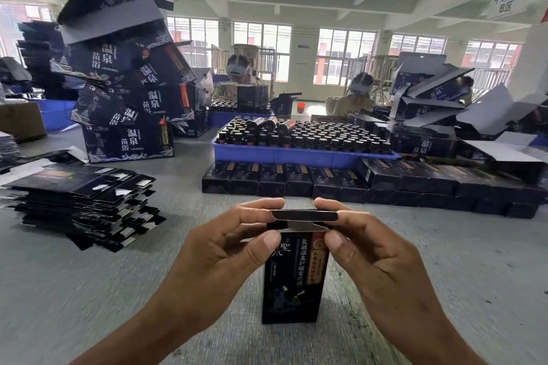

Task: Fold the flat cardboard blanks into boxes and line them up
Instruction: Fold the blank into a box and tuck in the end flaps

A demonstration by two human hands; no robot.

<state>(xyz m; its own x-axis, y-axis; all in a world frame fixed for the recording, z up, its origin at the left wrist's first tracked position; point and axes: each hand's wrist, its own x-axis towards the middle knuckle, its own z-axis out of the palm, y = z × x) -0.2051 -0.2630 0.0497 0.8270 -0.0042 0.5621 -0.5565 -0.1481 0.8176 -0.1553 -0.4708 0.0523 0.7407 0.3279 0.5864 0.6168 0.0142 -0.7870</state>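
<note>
Far left on the grey table (pixel 89 290), a stack of flat blanks (pixel 80 201) — black, unfolded. Behind it, a leaning tower of large dark cartons (pixel 127 104). At centre, left hand (pixel 216 264) pinching the top-left corner of a small black box (pixel 293 278), thumb on the front, index finger over the top flap. Box upright, its lower end on or just above the table — cannot tell which. Right hand (pixel 376 258) pinching the top-right corner likewise. Beyond, a row of finished boxes (pixel 355 184) before a blue tray of bottles (pixel 299 154).
</note>
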